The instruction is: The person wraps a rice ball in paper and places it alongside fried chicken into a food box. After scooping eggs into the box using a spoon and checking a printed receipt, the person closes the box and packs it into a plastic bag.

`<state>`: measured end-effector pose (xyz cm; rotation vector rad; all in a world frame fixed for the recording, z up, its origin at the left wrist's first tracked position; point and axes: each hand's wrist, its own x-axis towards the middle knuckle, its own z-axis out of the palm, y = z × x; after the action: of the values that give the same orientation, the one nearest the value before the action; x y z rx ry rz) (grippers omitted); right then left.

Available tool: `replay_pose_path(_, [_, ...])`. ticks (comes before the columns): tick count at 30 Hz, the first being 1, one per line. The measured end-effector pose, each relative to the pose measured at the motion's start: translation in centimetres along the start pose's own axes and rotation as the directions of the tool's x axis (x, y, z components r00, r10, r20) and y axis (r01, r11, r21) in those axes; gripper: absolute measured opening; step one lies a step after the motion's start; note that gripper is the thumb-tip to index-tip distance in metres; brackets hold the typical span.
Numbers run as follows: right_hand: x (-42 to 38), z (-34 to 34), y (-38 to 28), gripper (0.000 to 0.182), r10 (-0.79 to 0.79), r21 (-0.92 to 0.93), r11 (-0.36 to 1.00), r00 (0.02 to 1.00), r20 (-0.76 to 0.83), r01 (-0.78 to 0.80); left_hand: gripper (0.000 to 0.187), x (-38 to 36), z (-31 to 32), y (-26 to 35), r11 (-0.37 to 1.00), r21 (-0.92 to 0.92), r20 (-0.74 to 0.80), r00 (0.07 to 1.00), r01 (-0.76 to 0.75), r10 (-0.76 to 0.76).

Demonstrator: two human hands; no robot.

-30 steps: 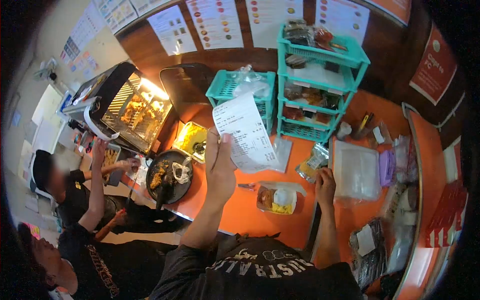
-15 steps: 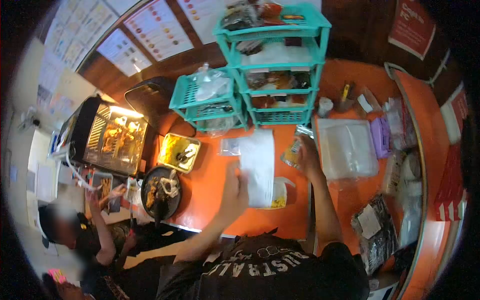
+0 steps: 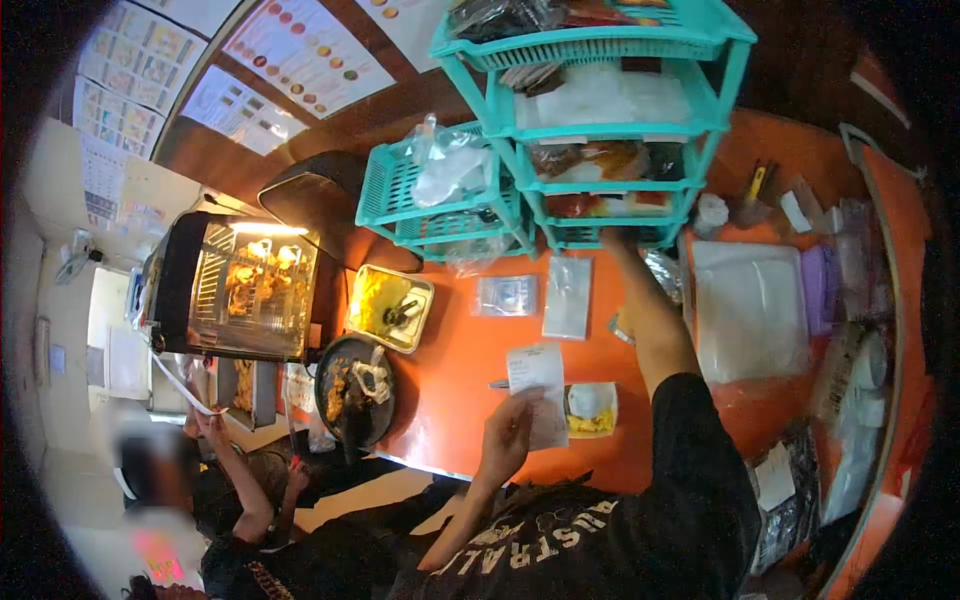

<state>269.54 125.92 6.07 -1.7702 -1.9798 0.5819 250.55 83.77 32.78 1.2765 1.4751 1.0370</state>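
My left hand is closed on a printed paper receipt above the counter, its fingers pinching the near left part. Beside it stands an open white box holding yellow food and something whitish. My right hand reaches forward to the bottom tier of the taller green shelf rack; its fingers are hidden there. A small packet lies partly covered by my right forearm. Left of that forearm are a flat clear plastic sleeve and a clear bag.
A lit glass warmer with food stands at the left, near a metal tray and a black pan with tongs. A smaller green rack adjoins the tall one. Plastic sheets lie right. A co-worker stands left.
My right hand has moved from the packet on the counter forward to the rack's bottom tier. My left hand now holds the receipt closer to me. The view has swung and drawn nearer the rack.
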Motion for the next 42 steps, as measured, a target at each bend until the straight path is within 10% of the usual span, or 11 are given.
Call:
replay_pose_path(6, [-0.6, -0.4, -1.2, 0.04, -0.089, -0.176, 0.984, 0.961, -0.261, 0.044, 0.02, -0.7, -0.9, -2.5, 0.976, -0.129, 0.027, 0.984, 0.176, -0.174])
replay_pose_path(10, [-5.7, -2.4, -3.5, 0.033, -0.294, -0.188, 0.953, 0.884, -0.363, 0.239, 0.022, -0.2, -0.8, -2.5, 0.983, -0.186, -0.01, 1.0, -0.001, -0.001])
replay_pose_path(15, [-14.6, -11.2, -8.8, 0.034, -0.352, 0.081, 0.932, 0.935, -0.04, 0.354, 0.019, 0.3, -1.1, -4.2, 0.998, 0.026, 0.0, 0.998, -0.063, 0.063])
replay_pose_path(17, [-17.7, -18.8, -14.2, 0.039, -0.459, 0.452, 0.779, 0.886, -0.06, 0.434, 0.019, 0.4, -0.9, -4.1, 0.997, 0.038, 0.004, 0.998, -0.065, 0.065])
replay_pose_path(21, [-16.6, -30.9, -20.1, 0.055, -0.565, 0.065, 0.765, 0.716, -0.411, 0.641, 0.02, -0.5, -1.0, -2.1, 0.994, 0.109, 0.036, 0.999, -0.005, 0.001])
replay_pose_path(27, [-4.0, -38.4, -21.6, 0.059, -0.288, -0.421, 0.884, 0.947, -0.145, 0.204, 0.018, -2.0, -2.3, -3.7, 0.99, 0.021, 0.04, 0.989, -0.142, 0.141])
replay_pose_path(31, [2.5, -38.1, -21.3, 0.057, -0.226, -0.564, 0.822, 0.865, -0.449, -0.078, 0.019, -2.8, -3.9, -2.2, 0.99, -0.121, -0.019, 0.998, -0.068, 0.066])
replay_pose_path(34, [2.9, -38.3, -21.9, 0.058, -0.055, -0.614, 0.77, 0.94, -0.336, -0.174, 0.019, -3.6, -5.6, -4.1, 0.994, -0.086, -0.105, 0.993, -0.067, 0.057])
replay_pose_path(40, [7.9, -29.3, -14.8, 0.04, -0.259, -0.078, 0.944, 0.571, -0.779, 0.322, 0.022, -4.1, -6.7, -6.4, 0.992, -0.09, -0.238, 0.969, -0.084, 0.06])
replay_pose_path(42, [1.2, -32.5, -15.8, 0.031, -0.317, -0.133, 0.931, 0.576, -0.754, 0.339, 0.025, -3.2, -7.3, -7.5, 0.827, -0.561, 0.151, 0.979, -0.029, 0.137])
